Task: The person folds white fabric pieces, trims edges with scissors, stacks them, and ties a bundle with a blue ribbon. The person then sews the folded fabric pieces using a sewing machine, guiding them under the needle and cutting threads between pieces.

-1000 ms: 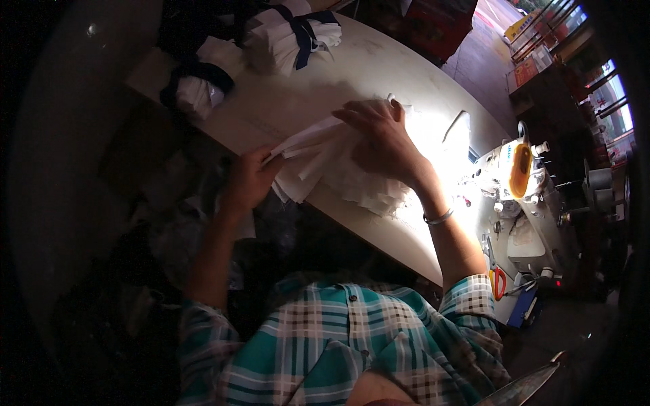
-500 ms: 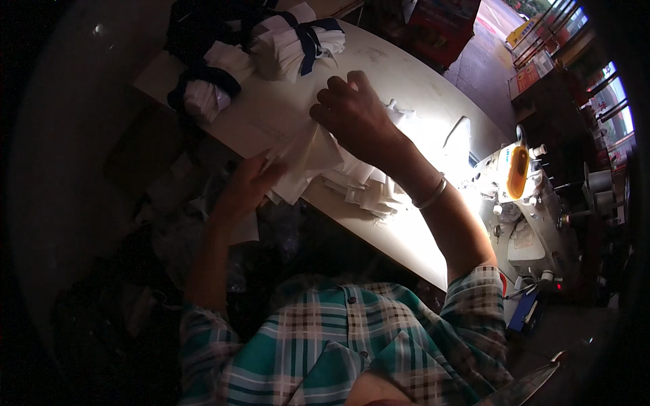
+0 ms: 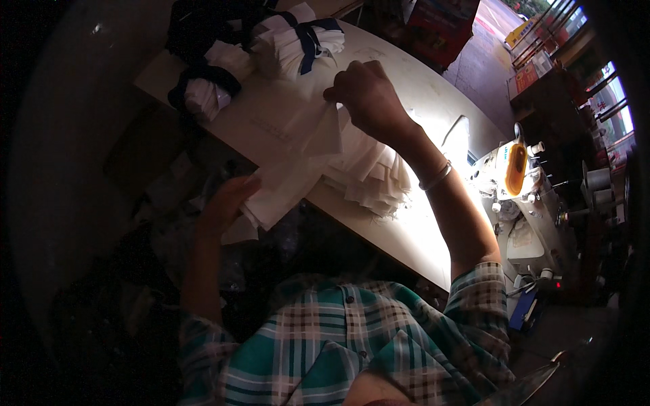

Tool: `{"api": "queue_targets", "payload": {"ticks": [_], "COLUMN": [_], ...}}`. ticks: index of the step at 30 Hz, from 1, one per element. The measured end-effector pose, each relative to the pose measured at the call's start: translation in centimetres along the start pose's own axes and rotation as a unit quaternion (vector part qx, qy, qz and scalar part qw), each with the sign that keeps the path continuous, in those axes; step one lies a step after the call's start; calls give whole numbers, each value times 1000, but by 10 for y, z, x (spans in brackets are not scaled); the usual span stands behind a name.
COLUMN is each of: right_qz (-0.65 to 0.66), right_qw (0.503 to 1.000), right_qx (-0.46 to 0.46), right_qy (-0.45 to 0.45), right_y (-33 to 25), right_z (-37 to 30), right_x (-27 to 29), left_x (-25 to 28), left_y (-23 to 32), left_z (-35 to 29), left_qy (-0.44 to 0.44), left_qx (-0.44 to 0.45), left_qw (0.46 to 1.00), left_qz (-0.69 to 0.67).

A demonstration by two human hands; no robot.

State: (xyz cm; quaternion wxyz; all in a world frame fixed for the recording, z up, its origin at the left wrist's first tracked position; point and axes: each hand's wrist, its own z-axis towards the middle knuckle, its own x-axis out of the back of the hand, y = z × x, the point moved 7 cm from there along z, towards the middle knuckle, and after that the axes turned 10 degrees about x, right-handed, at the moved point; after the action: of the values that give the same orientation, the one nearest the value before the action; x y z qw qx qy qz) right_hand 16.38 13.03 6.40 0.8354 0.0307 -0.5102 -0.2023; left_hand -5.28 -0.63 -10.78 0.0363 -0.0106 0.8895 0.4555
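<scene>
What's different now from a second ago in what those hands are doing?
The right hand has moved from over the pile of white pieces, up and slightly left in the picture, and has closed, seemingly pinching a white cloth. The left hand has shifted down and left, at the cloth's lower end; the cloth now spans between both hands. The tied bundles and sewing machine stayed put.

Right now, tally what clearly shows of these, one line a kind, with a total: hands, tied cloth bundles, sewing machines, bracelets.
Hands: 2 (left hand, right hand)
Tied cloth bundles: 2 (farther bundle, nearer bundle)
Sewing machine: 1
Bracelet: 1
Total: 6
</scene>
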Motion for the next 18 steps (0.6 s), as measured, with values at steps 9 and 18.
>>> {"api": "queue_targets", "payload": {"ticks": [9, 18], "right_qz": [104, 153], "right_qw": [976, 974], "right_qx": [-8, -164], "right_qy": [-192, 24], "right_y": [12, 36], "right_z": [-48, -67], "right_x": [-37, 28], "left_x": [83, -55], "left_y": [8, 109], "left_z": [-31, -22], "left_qy": [90, 30], "left_qx": [-363, -149], "left_qw": [915, 963], "left_qz": [154, -223]}}
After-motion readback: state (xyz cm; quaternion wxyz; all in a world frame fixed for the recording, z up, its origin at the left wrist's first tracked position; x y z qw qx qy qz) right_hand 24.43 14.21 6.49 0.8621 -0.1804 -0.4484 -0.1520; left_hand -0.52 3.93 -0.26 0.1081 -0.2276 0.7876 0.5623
